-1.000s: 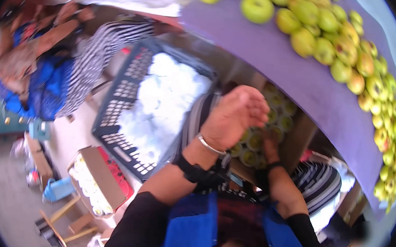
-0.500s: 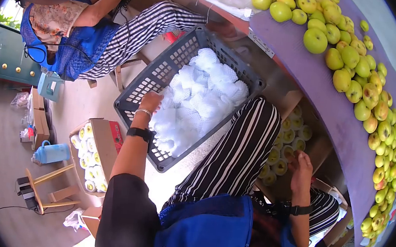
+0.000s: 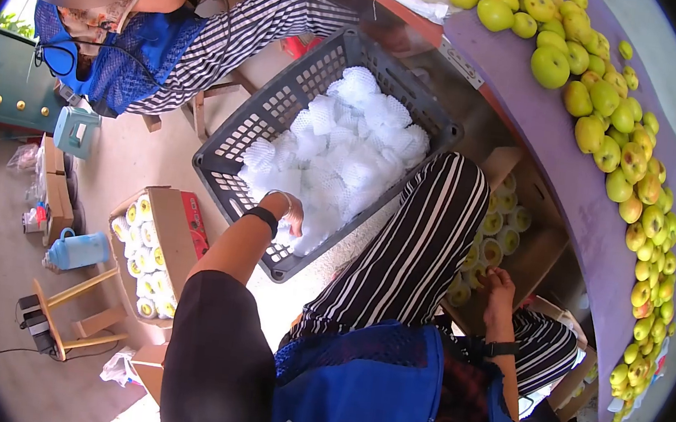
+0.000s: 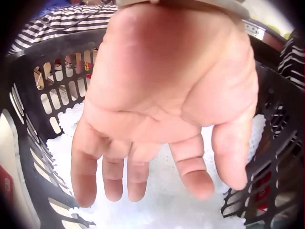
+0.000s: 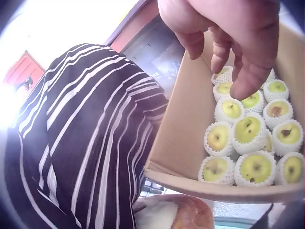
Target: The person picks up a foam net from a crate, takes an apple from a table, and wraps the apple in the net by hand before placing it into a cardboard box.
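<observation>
A dark plastic crate (image 3: 235, 130) holds a heap of white foam nets (image 3: 337, 145). Over its near side is the left hand (image 3: 287, 210); in the left wrist view that hand (image 4: 167, 105) hangs palm toward the camera, fingers loosely extended above the nets (image 4: 162, 210), holding nothing. The right hand (image 3: 499, 292) is at the near edge of a cardboard box of apples in foam nets (image 3: 492, 252). In the right wrist view the right hand (image 5: 233, 38) hovers above the netted apples (image 5: 248, 129), fingers bent loosely downward with nothing between them.
Loose green apples (image 3: 601, 99) lie along a purple surface (image 3: 530, 108) at the right. Another box of netted apples (image 3: 187, 232) stands left of the crate, near a blue jug (image 3: 80, 251) and wooden stool (image 3: 55, 317). A person in striped trousers (image 3: 267, 26) sits at upper left.
From beside the box at first, the left hand has moved over to the crate, then from its left rim toward the nets' near side. The right hand remains by the box.
</observation>
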Action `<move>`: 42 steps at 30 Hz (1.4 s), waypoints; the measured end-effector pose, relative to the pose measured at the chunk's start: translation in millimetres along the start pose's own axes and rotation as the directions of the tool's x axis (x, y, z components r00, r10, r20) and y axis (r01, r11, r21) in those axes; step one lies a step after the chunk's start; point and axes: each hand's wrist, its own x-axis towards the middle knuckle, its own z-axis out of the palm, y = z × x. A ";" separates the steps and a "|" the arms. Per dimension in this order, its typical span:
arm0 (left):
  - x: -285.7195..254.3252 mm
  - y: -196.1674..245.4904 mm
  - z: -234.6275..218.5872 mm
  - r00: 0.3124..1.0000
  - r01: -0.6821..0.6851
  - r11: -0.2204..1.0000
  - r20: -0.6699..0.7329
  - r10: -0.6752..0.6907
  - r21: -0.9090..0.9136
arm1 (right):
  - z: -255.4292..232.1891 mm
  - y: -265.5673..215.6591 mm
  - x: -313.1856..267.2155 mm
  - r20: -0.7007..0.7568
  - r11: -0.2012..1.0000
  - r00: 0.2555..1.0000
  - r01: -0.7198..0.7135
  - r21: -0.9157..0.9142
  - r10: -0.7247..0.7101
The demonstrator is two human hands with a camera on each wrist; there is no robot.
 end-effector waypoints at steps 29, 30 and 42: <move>-170.7 346.6 -10.3 0.293 -0.869 -0.288 -0.888 0.353 -0.402 | -34.2 -58.9 -76.4 -0.193 0.668 0.738 0.671 0.322 -0.647; -146.0 361.4 -6.2 0.352 -0.873 -0.229 -0.880 0.319 -0.431 | -40.1 -58.5 -82.0 -0.218 0.653 0.703 0.711 0.262 -0.677; -60.7 392.4 41.8 0.355 -0.846 0.017 -0.540 0.763 -0.533 | -41.4 7.7 -47.0 -0.321 0.874 0.813 0.463 -0.149 -0.486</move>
